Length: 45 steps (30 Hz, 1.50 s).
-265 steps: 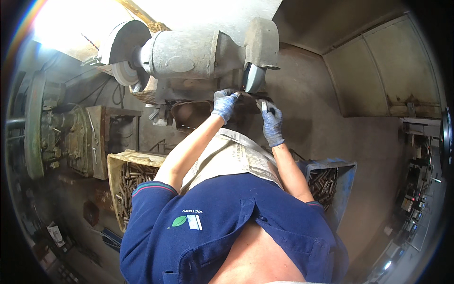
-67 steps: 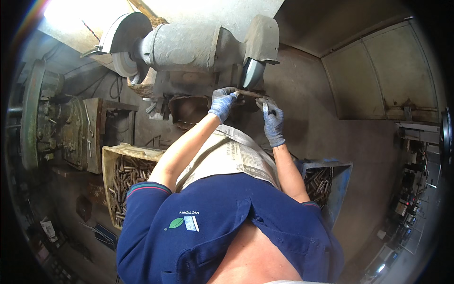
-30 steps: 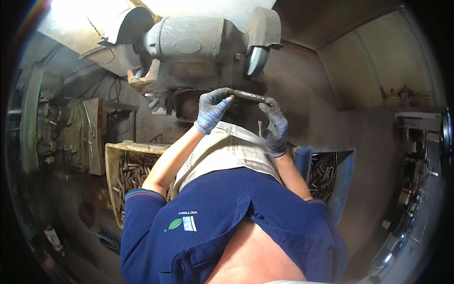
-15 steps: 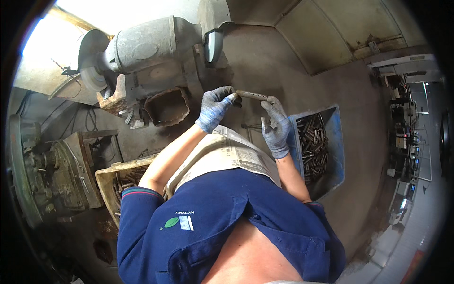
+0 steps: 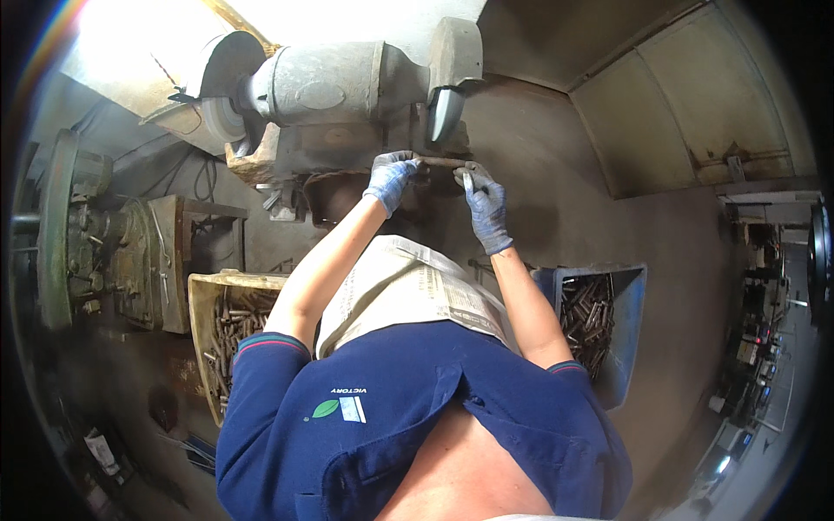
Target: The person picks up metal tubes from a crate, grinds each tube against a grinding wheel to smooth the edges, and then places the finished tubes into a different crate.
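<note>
My left hand (image 5: 393, 180), in a grey-blue work glove, is closed around the left end of a slim metal rod (image 5: 443, 162). At the rod's other end, my gloved right hand (image 5: 484, 205) grips it with thumb and fingers. The rod lies about level between the two hands, just below the right-hand wheel (image 5: 446, 115) of a grey bench grinder (image 5: 326, 84). I cannot tell whether rod and wheel touch. Both arms reach forward over a beige printed covering (image 5: 395, 282) on my lap.
A cream bin (image 5: 202, 334) of metal pieces stands at my left, a blue bin (image 5: 627, 347) with similar pieces at my right. The grinder's left wheel (image 5: 221, 119) sits further off. A greenish machine (image 5: 130, 252) stands far left, metal panels (image 5: 695, 113) at far right.
Both hands have carried the rod forward, closer to the grinder's right wheel. My right-hand fingers have closed in more around its end. The whole view has shifted somewhat.
</note>
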Each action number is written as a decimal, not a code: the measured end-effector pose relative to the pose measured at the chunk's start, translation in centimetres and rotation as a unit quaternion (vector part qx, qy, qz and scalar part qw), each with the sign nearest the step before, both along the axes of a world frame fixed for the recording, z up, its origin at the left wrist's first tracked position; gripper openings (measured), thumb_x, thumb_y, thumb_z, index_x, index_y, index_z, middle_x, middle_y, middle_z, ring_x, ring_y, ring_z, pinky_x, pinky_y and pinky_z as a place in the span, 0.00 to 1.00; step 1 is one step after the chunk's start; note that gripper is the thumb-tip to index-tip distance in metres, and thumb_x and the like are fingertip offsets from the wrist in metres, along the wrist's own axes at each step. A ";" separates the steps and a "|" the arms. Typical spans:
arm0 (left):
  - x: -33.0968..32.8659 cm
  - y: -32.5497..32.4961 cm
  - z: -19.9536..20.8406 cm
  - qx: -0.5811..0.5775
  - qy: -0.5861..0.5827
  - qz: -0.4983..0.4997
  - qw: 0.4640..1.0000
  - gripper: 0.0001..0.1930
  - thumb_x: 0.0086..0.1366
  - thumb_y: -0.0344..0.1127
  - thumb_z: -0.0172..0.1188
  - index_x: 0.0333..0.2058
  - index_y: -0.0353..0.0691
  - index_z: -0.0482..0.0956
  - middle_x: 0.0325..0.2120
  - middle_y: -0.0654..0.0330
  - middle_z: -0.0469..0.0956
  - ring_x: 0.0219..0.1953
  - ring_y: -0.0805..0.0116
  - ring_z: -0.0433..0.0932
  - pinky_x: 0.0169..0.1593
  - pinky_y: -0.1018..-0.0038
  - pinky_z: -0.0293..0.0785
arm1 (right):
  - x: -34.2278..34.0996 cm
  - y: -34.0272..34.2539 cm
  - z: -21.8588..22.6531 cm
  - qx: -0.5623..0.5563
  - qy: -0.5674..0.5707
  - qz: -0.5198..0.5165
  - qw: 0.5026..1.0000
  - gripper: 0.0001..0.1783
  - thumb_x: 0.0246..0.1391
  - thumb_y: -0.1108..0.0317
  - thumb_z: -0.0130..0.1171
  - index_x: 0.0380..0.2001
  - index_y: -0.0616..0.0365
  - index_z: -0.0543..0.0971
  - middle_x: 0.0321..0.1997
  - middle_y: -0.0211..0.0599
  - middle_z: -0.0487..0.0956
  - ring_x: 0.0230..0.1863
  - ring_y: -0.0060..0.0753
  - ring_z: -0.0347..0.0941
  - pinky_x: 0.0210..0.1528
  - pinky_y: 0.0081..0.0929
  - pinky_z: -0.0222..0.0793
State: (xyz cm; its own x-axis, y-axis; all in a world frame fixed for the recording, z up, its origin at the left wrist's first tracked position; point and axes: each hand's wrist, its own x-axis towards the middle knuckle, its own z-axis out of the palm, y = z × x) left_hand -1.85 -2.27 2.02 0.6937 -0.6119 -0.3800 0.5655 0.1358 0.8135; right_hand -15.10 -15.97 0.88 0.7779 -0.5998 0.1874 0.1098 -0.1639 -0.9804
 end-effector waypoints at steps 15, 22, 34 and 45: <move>3.2 -2.6 -1.6 0.080 0.014 0.067 0.994 0.04 0.59 0.25 0.55 0.31 0.31 0.77 0.24 0.55 0.78 0.26 0.65 0.79 0.32 0.72 0.79 | 4.2 -1.9 -3.2 0.145 0.021 0.014 0.989 0.08 0.54 0.70 0.56 0.33 0.62 0.80 0.33 0.31 0.80 0.35 0.18 0.71 0.43 0.20 0.67; 4.3 0.1 -1.5 0.050 0.006 0.089 0.995 0.03 0.59 0.25 0.55 0.30 0.31 0.77 0.24 0.57 0.78 0.25 0.69 0.77 0.31 0.75 0.77 | 5.6 0.3 -4.4 0.132 0.003 0.038 0.991 0.11 0.57 0.71 0.53 0.40 0.66 0.77 0.43 0.41 0.77 0.44 0.32 0.74 0.52 0.29 0.70; -2.6 2.9 5.6 -0.083 -0.141 -0.020 0.986 0.08 0.59 0.25 0.58 0.37 0.30 0.77 0.30 0.61 0.79 0.31 0.78 0.75 0.36 0.82 0.74 | -4.4 2.9 7.9 -0.282 -0.093 0.018 0.955 0.22 0.44 0.66 0.62 0.44 0.64 0.77 0.52 0.46 0.72 0.57 0.41 0.65 0.59 0.34 0.59; -3.3 3.5 4.2 -0.021 -0.168 -0.107 0.980 0.11 0.59 0.27 0.58 0.39 0.26 0.75 0.28 0.57 0.77 0.30 0.70 0.77 0.37 0.75 0.76 | -18.8 0.5 13.1 -0.394 0.143 -0.220 0.881 0.18 0.50 0.61 0.59 0.39 0.65 0.77 0.43 0.44 0.75 0.38 0.38 0.72 0.41 0.31 0.68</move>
State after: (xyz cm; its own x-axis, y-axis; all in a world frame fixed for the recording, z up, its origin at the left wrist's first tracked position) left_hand -5.18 1.25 6.26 0.6287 -0.7678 -0.1234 0.2862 0.0810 0.9547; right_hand -33.92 -15.44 13.93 0.5853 -0.6265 0.5148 -0.3667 -0.7707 -0.5211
